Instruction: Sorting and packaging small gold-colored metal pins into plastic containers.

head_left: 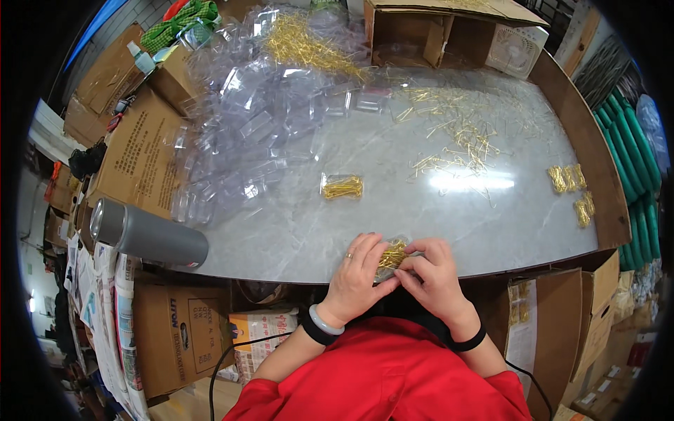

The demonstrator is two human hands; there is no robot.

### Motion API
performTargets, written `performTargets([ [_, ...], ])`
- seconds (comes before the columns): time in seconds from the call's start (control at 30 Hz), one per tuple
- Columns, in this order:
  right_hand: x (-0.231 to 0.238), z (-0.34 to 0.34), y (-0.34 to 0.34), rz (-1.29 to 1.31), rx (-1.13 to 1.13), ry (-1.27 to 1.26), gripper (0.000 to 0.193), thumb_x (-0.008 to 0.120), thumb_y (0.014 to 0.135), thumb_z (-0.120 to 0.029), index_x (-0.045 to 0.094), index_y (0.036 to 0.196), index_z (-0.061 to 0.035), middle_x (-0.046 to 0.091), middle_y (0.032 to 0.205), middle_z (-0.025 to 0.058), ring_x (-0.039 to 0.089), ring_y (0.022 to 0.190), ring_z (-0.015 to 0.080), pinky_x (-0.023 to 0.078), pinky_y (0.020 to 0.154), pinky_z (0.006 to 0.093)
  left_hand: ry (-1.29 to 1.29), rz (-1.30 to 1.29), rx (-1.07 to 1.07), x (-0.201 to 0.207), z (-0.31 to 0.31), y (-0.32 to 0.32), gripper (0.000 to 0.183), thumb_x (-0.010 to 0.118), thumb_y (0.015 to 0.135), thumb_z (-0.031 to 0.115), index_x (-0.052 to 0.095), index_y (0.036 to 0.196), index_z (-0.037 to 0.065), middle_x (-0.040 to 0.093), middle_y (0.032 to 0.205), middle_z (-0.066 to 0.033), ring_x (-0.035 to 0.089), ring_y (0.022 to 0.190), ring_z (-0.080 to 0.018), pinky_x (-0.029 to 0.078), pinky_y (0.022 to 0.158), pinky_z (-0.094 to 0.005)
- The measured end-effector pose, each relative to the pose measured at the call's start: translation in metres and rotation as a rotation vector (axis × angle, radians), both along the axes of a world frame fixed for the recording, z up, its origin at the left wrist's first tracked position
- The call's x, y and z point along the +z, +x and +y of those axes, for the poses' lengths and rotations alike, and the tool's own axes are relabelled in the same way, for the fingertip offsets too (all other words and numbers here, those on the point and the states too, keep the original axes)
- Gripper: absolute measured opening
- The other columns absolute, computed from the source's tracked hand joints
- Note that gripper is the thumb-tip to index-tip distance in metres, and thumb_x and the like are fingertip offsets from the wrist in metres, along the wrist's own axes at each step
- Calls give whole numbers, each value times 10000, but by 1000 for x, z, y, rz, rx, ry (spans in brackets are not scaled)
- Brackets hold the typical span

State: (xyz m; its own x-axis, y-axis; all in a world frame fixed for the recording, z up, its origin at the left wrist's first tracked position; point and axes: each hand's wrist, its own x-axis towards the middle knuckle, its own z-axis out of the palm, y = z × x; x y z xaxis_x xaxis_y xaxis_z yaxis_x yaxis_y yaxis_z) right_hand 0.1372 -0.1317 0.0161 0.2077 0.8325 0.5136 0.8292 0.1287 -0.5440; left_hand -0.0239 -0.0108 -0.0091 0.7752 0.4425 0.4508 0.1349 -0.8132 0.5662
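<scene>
At the table's near edge, my left hand (356, 275) and my right hand (433, 276) close in on a small transparent plastic box of gold wire hooks (392, 254). My left fingers press along the box's left side. From the right, my bent fingers pinch at its edge. The hands partly hide the box, so I cannot tell whether its lid is closed. Farther off lies another transparent box (342, 186) filled with gold hooks. Loose gold wire hooks (472, 144) are scattered on the right half of the table.
Transparent plastic boxes (246, 126) form a big heap at the left, topped by a gold hook pile (305, 42). A grey bottle (158, 235) lies at the left edge. Several filled packs (566, 178) sit by the right cardboard wall (590, 147). A white fan (514, 49) stands at the back.
</scene>
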Motion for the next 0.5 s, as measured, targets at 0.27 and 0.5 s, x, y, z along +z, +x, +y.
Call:
performTargets([
  [0.27, 10, 15, 7, -217, -131, 71, 170, 762, 792, -54, 672, 933, -87, 645, 1151, 68, 584, 1108, 297, 458, 933, 449, 15, 3, 10, 1, 0, 1, 690, 866, 745, 206, 548, 1322, -1, 532, 1372, -187, 513, 1292, -417, 455, 1080, -489],
  [0.5, -16, 3, -12, 303, -118, 33, 490, 724, 892, -145, 567, 1341, -27, 606, 1368, 169, 534, 1286, 394, 371, 1098, 550, 35, 14, -6, 1, -1, 1, 678, 849, 789, 260, 528, 1311, -31, 506, 1363, -206, 483, 1303, -430, 444, 1089, -491],
])
